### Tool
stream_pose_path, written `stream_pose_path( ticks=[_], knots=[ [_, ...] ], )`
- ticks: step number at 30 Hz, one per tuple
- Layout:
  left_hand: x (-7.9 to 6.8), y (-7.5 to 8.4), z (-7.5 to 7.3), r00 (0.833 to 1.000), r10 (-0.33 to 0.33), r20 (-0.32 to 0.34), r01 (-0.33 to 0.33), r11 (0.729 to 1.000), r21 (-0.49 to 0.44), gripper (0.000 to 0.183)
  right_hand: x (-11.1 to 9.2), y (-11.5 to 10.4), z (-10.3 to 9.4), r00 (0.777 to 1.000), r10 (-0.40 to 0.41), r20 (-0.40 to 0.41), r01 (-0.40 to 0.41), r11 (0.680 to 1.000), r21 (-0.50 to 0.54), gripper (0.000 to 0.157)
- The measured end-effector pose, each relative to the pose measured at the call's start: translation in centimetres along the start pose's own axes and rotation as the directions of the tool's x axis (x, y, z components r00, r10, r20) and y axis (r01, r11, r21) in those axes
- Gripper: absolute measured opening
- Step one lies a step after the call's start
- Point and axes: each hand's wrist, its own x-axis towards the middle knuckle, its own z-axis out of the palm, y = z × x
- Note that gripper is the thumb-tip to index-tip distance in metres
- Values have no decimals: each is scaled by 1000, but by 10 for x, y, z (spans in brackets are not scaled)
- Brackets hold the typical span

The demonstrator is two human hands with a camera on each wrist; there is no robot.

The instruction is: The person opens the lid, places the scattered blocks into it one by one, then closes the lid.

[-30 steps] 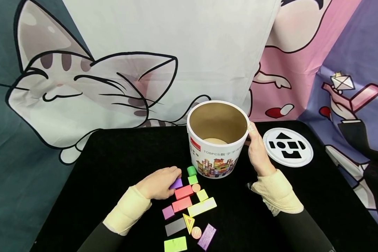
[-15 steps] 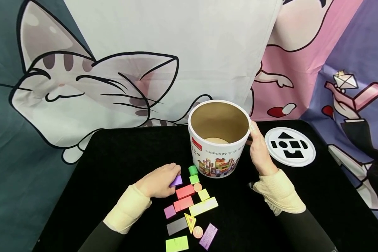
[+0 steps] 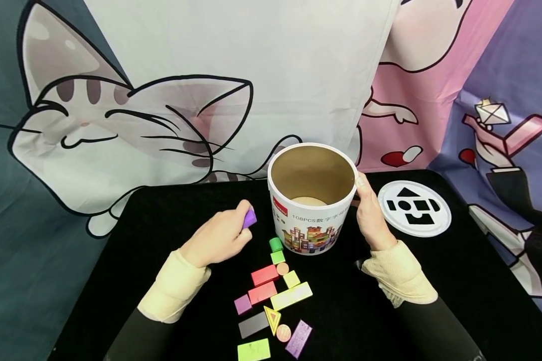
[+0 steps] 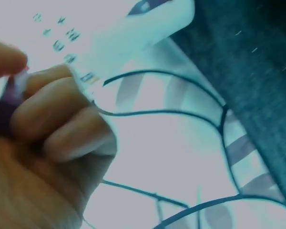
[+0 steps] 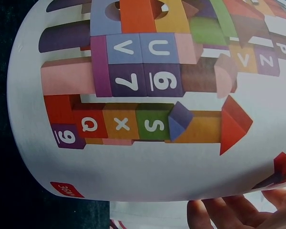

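In the head view my left hand (image 3: 219,235) pinches a small purple block (image 3: 250,218) between thumb and fingers, lifted just left of the bucket. Blurred and partly covered, the block (image 4: 8,107) also shows in the left wrist view. A white bucket (image 3: 313,228) with printed toy blocks stands upright, its tan inside visible from above. My right hand (image 3: 374,218) grips the bucket's right side, thumb at the rim; the other fingers are mostly hidden there. Some of those fingers (image 5: 233,210) appear below the bucket's printed wall in the right wrist view.
Coloured blocks lie in front of the bucket: a green cylinder (image 3: 276,244), red blocks (image 3: 262,291), a long yellow block (image 3: 291,296), a grey block (image 3: 253,325) and several others. Right of the bucket lies a white lid (image 3: 415,209) with shaped holes. A printed cloth (image 3: 185,130) hangs behind the black table.
My left hand has picked the purple block up from beside the red blocks and raised it away from them, toward the bucket's left side. My right hand and the bucket stay in place.
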Motion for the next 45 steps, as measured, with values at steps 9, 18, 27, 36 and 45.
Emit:
stream_pose_path(
  ticks=[9, 18, 27, 36, 45],
  knots=[
    [25, 14, -47, 983, 40, -180, -31, 998, 54, 33, 1, 3, -1, 1000, -20, 5, 20, 1000, 9, 58],
    [59, 28, -72, 972, 103, -210, -86, 993, 86, 25, 2, 3, 0, 999, -54, 7, 53, 998, 18, 58],
    [87, 48, -77, 961, 185, -204, -176, 983, 60, 18, 3, 2, 1, 998, -57, 6, 57, 998, 24, 56],
    [109, 69, -76, 953, 252, -171, -245, 968, 57, 18, 1, 2, 0, 1000, -29, 9, 29, 999, 17, 57],
    [125, 84, -75, 948, 276, -155, -270, 961, 60, 22, 0, 0, -1, 1000, -23, 15, 23, 1000, -7, 57]
  ],
)
